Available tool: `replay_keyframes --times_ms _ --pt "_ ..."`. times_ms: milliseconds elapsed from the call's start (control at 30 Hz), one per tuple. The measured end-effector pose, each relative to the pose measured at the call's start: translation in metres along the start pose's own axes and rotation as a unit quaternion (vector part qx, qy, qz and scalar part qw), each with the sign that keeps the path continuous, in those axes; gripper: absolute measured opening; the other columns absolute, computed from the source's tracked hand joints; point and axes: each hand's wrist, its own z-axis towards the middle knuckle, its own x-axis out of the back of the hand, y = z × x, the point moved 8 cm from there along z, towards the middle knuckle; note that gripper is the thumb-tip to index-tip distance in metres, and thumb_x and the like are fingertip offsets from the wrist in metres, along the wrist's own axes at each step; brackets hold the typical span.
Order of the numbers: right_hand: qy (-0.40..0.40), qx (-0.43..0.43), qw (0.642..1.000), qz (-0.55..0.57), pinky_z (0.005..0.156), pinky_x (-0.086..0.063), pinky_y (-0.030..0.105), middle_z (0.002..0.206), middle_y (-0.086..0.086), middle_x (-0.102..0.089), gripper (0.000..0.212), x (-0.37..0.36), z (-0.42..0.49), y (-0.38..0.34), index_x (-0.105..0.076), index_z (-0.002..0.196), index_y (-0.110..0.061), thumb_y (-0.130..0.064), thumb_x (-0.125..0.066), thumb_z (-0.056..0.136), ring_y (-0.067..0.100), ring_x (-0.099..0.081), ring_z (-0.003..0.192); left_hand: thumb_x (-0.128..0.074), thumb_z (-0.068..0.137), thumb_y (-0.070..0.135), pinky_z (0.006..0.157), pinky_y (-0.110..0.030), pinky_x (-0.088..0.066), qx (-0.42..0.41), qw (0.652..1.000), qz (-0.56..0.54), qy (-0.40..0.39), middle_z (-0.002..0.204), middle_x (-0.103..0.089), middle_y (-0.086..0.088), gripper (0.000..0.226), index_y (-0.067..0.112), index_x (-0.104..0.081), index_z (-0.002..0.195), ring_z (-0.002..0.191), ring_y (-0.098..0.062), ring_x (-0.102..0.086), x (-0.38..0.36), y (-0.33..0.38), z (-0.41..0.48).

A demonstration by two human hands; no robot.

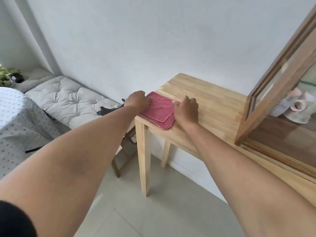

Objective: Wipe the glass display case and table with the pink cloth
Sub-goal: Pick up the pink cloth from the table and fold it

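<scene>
A folded pink cloth [159,110] lies flat on the left end of the light wooden table [210,103]. My left hand [136,100] grips the cloth's left edge at the table's end, fingers curled over it. My right hand [186,108] pinches the cloth's right edge, knuckles up. The glass display case [275,93] with a wooden frame stands on the table to the right, apart from both hands, with pale ceramic pieces inside.
A white wall runs behind the table. Left of the table stands a bench with a grey tufted cushion [68,100] and dark items on it. A dotted fabric [15,127] covers something at far left. A plant [6,74] sits in the corner. Pale floor tiles lie below.
</scene>
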Motion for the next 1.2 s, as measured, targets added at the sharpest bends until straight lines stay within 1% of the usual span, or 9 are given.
replay_keyframes --times_ms 100,233,367,467,633,733,833,1033,1200 --pt "0.021 -0.011 0.996 -0.083 0.098 -0.041 0.041 0.128 0.017 -0.049 0.044 0.000 0.004 0.006 -0.057 0.120 -0.004 -0.042 -0.051 0.100 0.032 -0.047 0.116 -0.056 0.093 0.044 0.073 -0.031 -0.042 0.008 0.999 -0.042 -0.021 0.098 -0.068 -0.008 0.040 0.006 -0.070 0.096 0.098 -0.029 -0.063 -0.005 -0.005 0.007" --pt "0.037 -0.021 0.997 -0.069 0.097 -0.040 0.039 0.125 0.013 -0.050 0.038 0.000 0.005 0.010 -0.063 0.115 -0.012 -0.045 -0.057 0.096 0.030 -0.049 0.113 -0.067 0.088 0.042 0.072 -0.030 -0.041 0.000 0.996 -0.078 0.035 0.085 -0.060 0.002 0.021 0.023 -0.064 0.081 0.085 -0.022 -0.054 -0.001 -0.005 0.006" --pt "0.041 -0.006 0.998 -0.037 0.097 -0.042 0.040 0.118 0.008 -0.057 0.027 0.002 0.003 0.008 -0.065 0.108 -0.017 -0.039 -0.062 0.094 0.026 -0.053 0.110 -0.067 0.088 0.041 0.084 -0.039 -0.050 -0.014 0.997 -0.023 0.069 0.105 -0.068 -0.002 0.014 0.029 -0.074 0.092 0.105 -0.028 -0.059 0.007 0.003 -0.004" --pt "0.038 0.004 0.998 0.053 0.093 -0.045 0.041 0.105 0.003 -0.064 0.018 0.005 -0.006 0.014 -0.060 0.103 -0.015 -0.031 -0.060 0.096 0.025 -0.056 0.102 -0.057 0.095 0.038 0.092 -0.041 -0.040 -0.045 0.995 0.028 0.083 0.108 -0.068 -0.006 0.021 0.024 -0.068 0.105 0.111 -0.031 -0.054 0.006 0.015 -0.013" --pt "0.056 -0.060 0.964 0.252 0.074 -0.044 0.030 0.083 -0.013 -0.057 0.014 0.028 -0.039 0.039 -0.054 0.103 -0.015 -0.028 -0.058 0.098 0.016 -0.059 0.085 -0.052 0.097 0.034 0.078 -0.036 -0.040 -0.071 0.988 -0.125 0.051 0.097 -0.064 0.002 0.014 0.025 -0.052 0.108 0.094 -0.025 -0.058 0.003 0.030 -0.047" --pt "0.098 -0.090 0.932 0.336 0.069 -0.043 0.019 0.087 -0.010 -0.059 0.014 0.056 -0.071 0.056 -0.058 0.104 -0.013 -0.025 -0.060 0.097 0.011 -0.058 0.082 -0.058 0.094 0.029 0.076 -0.032 -0.044 -0.114 0.972 -0.205 0.028 0.100 -0.067 0.005 0.021 0.030 -0.059 0.115 0.091 -0.016 -0.060 0.012 0.051 -0.079" --pt "0.132 -0.105 0.905 0.391 0.065 -0.041 0.005 0.092 -0.007 -0.062 0.014 0.084 -0.104 0.067 -0.060 0.104 -0.013 -0.025 -0.062 0.097 0.001 -0.058 0.082 -0.061 0.092 0.024 0.092 -0.036 -0.052 -0.139 0.953 -0.268 -0.028 0.105 -0.070 0.008 0.030 0.029 -0.066 0.122 0.101 -0.014 -0.065 0.013 0.070 -0.108" --pt "0.178 -0.154 0.796 0.557 0.092 -0.051 0.037 0.108 0.011 -0.068 0.019 0.164 -0.174 0.093 -0.064 0.109 -0.007 -0.021 -0.064 0.096 0.022 -0.064 0.101 -0.067 0.090 0.032 0.077 -0.038 -0.056 -0.190 0.886 -0.406 -0.121 0.082 -0.075 0.006 0.010 0.031 -0.076 0.084 0.080 -0.016 -0.069 0.011 0.133 -0.185" --pt "0.142 -0.149 0.673 0.711 0.102 -0.047 0.055 0.124 0.025 -0.064 0.046 0.222 -0.219 0.111 -0.058 0.126 0.004 -0.028 -0.062 0.094 0.034 -0.063 0.114 -0.070 0.087 0.040 0.064 -0.028 -0.052 -0.234 0.841 -0.454 -0.180 0.077 -0.075 0.007 0.010 0.034 -0.075 0.082 0.069 -0.009 -0.069 0.011 0.207 -0.243"
